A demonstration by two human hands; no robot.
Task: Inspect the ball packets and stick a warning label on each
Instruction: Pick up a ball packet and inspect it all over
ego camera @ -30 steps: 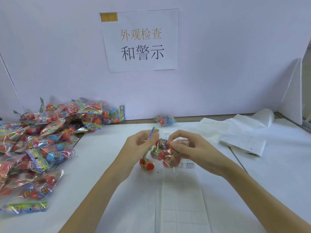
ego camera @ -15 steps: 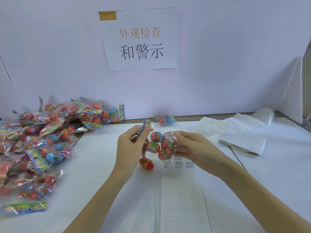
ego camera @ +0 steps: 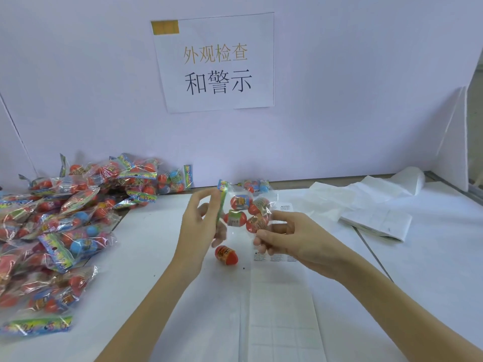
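Both hands hold one clear ball packet (ego camera: 247,212) up above the white table (ego camera: 156,257), in front of the back wall. The left hand (ego camera: 201,220) pinches the packet's coloured header strip between thumb and fingers, the strip seen nearly edge-on. The right hand (ego camera: 285,235) has its fingers curled at the packet's lower right corner, seemingly gripping the film there, though the clear plastic makes the contact hard to read. Several red balls sit inside the packet. Below it a single loose red ball (ego camera: 226,255) lies on the table, just beside a sheet of warning labels (ego camera: 277,296) that runs toward the near edge. A big pile of ball packets (ego camera: 65,226) covers the table's left side, and one more packet (ego camera: 254,186) lies by the wall. Folded white paper sheets (ego camera: 376,220) lie on the right. A printed sign (ego camera: 215,62) hangs on the wall.
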